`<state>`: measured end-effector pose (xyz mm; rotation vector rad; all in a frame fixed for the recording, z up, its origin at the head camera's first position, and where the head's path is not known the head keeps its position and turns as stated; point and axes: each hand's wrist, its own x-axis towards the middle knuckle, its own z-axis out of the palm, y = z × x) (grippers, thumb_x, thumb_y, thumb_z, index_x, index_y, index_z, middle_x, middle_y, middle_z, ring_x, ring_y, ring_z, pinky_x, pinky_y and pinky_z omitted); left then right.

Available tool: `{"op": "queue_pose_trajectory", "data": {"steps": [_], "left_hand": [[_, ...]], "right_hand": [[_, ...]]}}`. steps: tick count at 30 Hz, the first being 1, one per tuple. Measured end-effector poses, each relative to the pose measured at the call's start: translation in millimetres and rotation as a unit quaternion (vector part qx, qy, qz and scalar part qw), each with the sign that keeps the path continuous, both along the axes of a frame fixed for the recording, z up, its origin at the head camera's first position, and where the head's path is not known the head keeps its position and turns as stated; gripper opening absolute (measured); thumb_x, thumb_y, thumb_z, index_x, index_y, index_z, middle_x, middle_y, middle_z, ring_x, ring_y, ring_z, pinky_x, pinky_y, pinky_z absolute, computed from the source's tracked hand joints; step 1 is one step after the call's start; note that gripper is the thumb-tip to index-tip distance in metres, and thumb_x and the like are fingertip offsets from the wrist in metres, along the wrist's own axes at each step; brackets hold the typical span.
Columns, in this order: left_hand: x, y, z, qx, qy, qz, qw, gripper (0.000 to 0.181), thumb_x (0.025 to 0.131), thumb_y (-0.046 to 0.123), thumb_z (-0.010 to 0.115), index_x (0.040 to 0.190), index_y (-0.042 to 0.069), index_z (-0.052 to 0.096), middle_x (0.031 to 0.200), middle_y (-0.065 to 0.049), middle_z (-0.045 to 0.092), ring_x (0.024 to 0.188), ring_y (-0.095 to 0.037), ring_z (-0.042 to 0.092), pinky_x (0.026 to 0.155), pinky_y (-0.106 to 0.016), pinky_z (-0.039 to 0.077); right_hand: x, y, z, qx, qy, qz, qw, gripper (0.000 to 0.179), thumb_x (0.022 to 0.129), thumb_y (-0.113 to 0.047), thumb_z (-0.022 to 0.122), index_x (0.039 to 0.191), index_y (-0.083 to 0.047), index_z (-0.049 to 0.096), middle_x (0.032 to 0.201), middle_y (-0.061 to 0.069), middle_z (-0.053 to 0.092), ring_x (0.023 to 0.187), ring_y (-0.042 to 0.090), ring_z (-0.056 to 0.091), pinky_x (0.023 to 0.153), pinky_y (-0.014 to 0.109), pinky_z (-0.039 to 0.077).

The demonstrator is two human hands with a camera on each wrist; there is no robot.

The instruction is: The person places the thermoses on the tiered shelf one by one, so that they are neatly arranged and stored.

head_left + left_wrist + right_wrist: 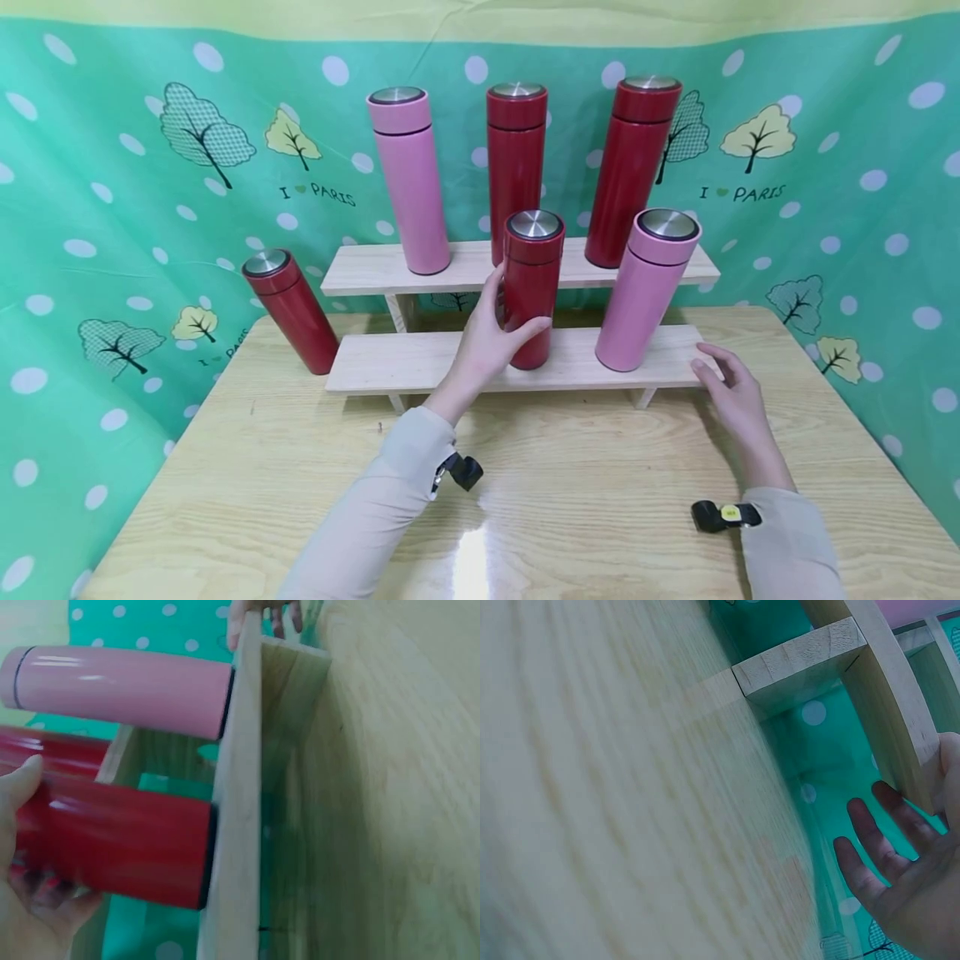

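My left hand (pixel 483 342) grips a red thermos (pixel 534 292) with a steel lid. In the left wrist view, the base of this red thermos (pixel 124 840) is right at the lower shelf board (pixel 234 847), with thumb and fingers on opposite sides of it. At the board's right end is my right hand (pixel 733 392), its thumb and forefinger close to the corner. The right wrist view shows this right hand (pixel 915 877) with its fingers spread beneath the board's end. A pink thermos (pixel 648 292) leans in the head view between the two hands.
On the upper shelf (pixel 360 271) stand a pink thermos (pixel 411 192) and two red ones, behind the lower board. Another red thermos (pixel 296 317) stands on the wooden table (pixel 570 500), left of the shelves. A green dotted curtain (pixel 90 225) hangs behind.
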<state>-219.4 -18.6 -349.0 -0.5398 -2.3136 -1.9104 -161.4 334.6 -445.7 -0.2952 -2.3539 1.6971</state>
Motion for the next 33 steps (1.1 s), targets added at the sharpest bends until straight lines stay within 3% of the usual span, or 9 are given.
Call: {"op": "queue_pose_trajectory", "data": {"steps": [4, 11, 18, 28, 33], "left_hand": [[0.4, -10.4, 1.0, -0.029, -0.001, 0.003, 0.9996, 0.089, 0.084, 0.034, 0.08, 0.155, 0.034, 0.026, 0.144, 0.003, 0.046, 0.129, -0.017, 0.047, 0.102, -0.039, 0.046], [3.7, -30.9, -3.1, -0.05, 0.044, 0.01, 0.9977, 0.074, 0.088, 0.028, 0.077, 0.15, 0.017, 0.037, 0.14, 0.0, 0.054, 0.13, -0.018, 0.049, 0.106, -0.043, 0.04], [16.4, -52.6, -3.8, -0.065, 0.065, 0.019, 0.9956, 0.067, 0.09, 0.026, 0.075, 0.148, 0.019, 0.044, 0.142, 0.0, 0.053, 0.13, -0.016, 0.048, 0.105, -0.046, 0.041], [31.1, -84.8, -7.0, -0.064, 0.103, 0.071, 0.9901, 0.051, 0.095, 0.029, 0.069, 0.142, 0.019, 0.052, 0.14, 0.0, 0.055, 0.129, -0.014, 0.047, 0.107, -0.043, 0.037], [36.8, -103.2, -10.6, -0.064, 0.129, 0.111, 0.9834, 0.05, 0.094, 0.025, 0.07, 0.141, 0.02, 0.053, 0.138, 0.0, 0.055, 0.128, -0.019, 0.047, 0.105, -0.043, 0.037]], "right_hand": [[0.0, -0.1, 0.0, 0.003, -0.004, -0.002, 1.0, 0.05, 0.1, -0.039, 0.057, 0.147, -0.021, 0.048, 0.161, 0.017, 0.021, 0.148, 0.029, 0.018, 0.083, 0.004, 0.041], [0.1, -0.6, 0.2, 0.004, -0.002, 0.002, 1.0, 0.051, 0.1, -0.039, 0.057, 0.147, -0.02, 0.047, 0.161, 0.018, 0.02, 0.147, 0.032, 0.019, 0.081, 0.005, 0.043], [0.9, -1.5, 1.7, -0.001, -0.007, 0.0, 1.0, 0.052, 0.1, -0.039, 0.057, 0.147, -0.021, 0.048, 0.161, 0.017, 0.019, 0.147, 0.033, 0.019, 0.081, 0.006, 0.044], [0.7, 0.6, 0.8, 0.005, -0.015, -0.001, 0.9999, 0.054, 0.1, -0.041, 0.057, 0.149, -0.021, 0.045, 0.162, 0.015, 0.019, 0.147, 0.033, 0.02, 0.082, 0.005, 0.043], [0.0, -1.0, 1.1, 0.005, -0.002, 0.002, 1.0, 0.052, 0.1, -0.038, 0.057, 0.148, -0.02, 0.047, 0.161, 0.018, 0.02, 0.147, 0.031, 0.02, 0.081, 0.005, 0.043]]}}
